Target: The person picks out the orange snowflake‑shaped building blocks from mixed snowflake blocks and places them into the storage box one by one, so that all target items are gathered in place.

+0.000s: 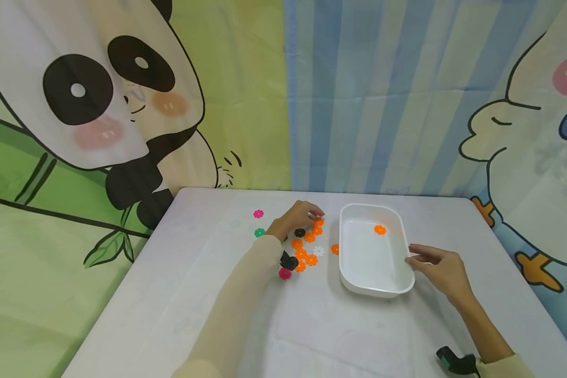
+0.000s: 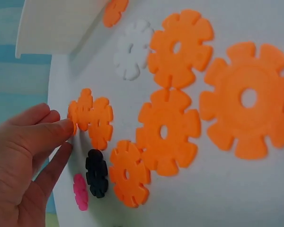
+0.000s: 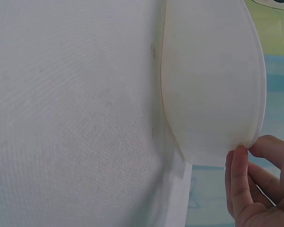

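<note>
A white plastic tray stands on the table with one orange flower-shaped disc in it. My right hand pinches the tray's right rim, thumb on one side and fingers on the other in the right wrist view. Left of the tray, my left hand reaches over a loose group of flower-shaped discs. Its thumb and finger pinch the edge of an orange flower-shaped disc, partly hidden by the thumb. Two more orange discs lie right beside the fingertips. A black disc is just below them.
Several orange discs and a white one are scattered near the left wrist. Pink and green discs lie farther left. Another orange disc sits against the tray's left side. A cartoon curtain hangs behind the table.
</note>
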Demonstrator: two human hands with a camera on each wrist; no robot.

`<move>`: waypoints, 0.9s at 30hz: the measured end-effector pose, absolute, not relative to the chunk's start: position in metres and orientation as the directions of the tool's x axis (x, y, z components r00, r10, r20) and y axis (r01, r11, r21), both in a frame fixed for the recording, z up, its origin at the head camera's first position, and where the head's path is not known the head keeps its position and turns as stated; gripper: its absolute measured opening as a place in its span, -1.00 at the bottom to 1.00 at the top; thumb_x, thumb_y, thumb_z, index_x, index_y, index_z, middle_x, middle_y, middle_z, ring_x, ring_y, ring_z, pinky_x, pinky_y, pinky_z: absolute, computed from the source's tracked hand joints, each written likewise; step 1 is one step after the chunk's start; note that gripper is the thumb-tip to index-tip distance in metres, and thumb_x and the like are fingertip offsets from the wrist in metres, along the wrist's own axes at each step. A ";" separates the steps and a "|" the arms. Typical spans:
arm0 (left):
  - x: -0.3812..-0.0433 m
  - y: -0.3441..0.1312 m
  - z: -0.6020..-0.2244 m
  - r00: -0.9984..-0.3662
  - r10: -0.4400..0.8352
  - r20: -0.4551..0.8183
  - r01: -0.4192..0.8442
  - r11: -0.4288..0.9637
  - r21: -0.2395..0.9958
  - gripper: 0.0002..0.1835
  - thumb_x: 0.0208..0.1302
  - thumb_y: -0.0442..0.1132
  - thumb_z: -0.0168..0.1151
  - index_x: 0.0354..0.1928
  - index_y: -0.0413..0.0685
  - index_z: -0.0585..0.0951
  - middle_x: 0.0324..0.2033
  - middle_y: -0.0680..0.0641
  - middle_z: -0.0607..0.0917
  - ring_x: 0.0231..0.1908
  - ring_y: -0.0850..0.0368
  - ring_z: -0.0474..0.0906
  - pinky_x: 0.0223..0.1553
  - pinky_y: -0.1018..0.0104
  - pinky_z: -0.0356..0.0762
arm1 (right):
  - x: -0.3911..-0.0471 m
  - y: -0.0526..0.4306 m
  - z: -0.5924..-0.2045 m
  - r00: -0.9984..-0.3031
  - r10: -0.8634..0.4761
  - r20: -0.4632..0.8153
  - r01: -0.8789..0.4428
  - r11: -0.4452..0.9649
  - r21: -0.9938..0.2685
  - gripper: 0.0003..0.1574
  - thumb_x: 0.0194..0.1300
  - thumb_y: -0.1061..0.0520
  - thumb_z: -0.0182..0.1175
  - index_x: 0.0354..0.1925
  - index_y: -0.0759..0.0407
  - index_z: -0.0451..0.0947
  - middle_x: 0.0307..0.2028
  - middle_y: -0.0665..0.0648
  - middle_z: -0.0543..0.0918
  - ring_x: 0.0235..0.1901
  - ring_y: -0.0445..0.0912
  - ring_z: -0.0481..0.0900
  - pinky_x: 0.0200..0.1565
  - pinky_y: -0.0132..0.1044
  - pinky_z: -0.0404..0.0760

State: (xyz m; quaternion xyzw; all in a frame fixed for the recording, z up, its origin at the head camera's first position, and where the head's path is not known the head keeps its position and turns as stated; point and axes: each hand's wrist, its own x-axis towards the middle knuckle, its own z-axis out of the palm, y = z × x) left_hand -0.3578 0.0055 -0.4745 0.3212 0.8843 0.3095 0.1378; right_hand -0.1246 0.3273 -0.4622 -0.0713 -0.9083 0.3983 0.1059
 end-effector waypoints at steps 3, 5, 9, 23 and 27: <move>-0.358 0.003 -0.477 -0.749 0.660 -0.062 0.481 0.605 0.635 -0.63 0.24 -0.45 0.23 0.10 -0.10 0.66 0.02 -0.02 0.68 0.03 0.08 0.59 0.02 0.34 0.54 | -0.125 0.327 -0.462 -0.968 0.216 0.129 0.052 0.676 -0.735 -0.32 0.24 -0.17 0.32 0.16 0.23 0.57 -0.09 0.26 0.70 -0.03 0.17 0.61 -0.25 -0.58 0.50; -0.358 0.003 -0.477 -0.743 0.667 -0.058 0.489 0.599 0.634 -0.63 0.24 -0.45 0.23 0.09 -0.10 0.67 0.02 -0.01 0.68 0.02 0.08 0.60 0.02 0.34 0.54 | -0.125 0.328 -0.462 -0.968 0.217 0.124 0.058 0.679 -0.732 -0.32 0.24 -0.18 0.31 0.17 0.22 0.57 -0.08 0.26 0.70 -0.03 0.16 0.60 -0.21 -0.48 0.57; -0.358 0.003 -0.475 -0.722 0.689 -0.063 0.523 0.604 0.602 -0.62 0.27 -0.45 0.19 0.11 -0.07 0.66 0.05 0.00 0.67 0.06 0.09 0.57 0.06 0.32 0.51 | -0.125 0.328 -0.462 -0.969 0.222 0.112 0.072 0.681 -0.729 -0.30 0.24 -0.21 0.30 0.18 0.19 0.56 -0.07 0.25 0.70 -0.02 0.16 0.60 -0.11 -0.16 0.65; -0.361 0.008 -0.479 -0.732 0.680 -0.037 0.564 0.636 0.527 -0.73 0.29 -0.37 0.27 0.02 -0.06 0.70 -0.05 0.01 0.70 -0.02 0.14 0.56 0.08 0.35 0.47 | -0.126 0.328 -0.462 -0.972 0.209 0.112 0.060 0.674 -0.736 -0.32 0.24 -0.18 0.31 0.16 0.23 0.57 -0.08 0.26 0.70 -0.01 0.18 0.61 -0.16 -0.32 0.64; -0.363 0.009 -0.481 -0.719 0.695 -0.018 0.598 0.632 0.494 -0.76 0.26 -0.37 0.30 -0.03 -0.08 0.68 -0.11 -0.01 0.70 -0.11 0.12 0.56 0.03 0.37 0.49 | -0.126 0.328 -0.463 -0.971 0.212 0.108 0.067 0.678 -0.732 -0.30 0.24 -0.20 0.30 0.17 0.23 0.56 -0.07 0.26 0.70 -0.02 0.18 0.60 -0.15 -0.25 0.66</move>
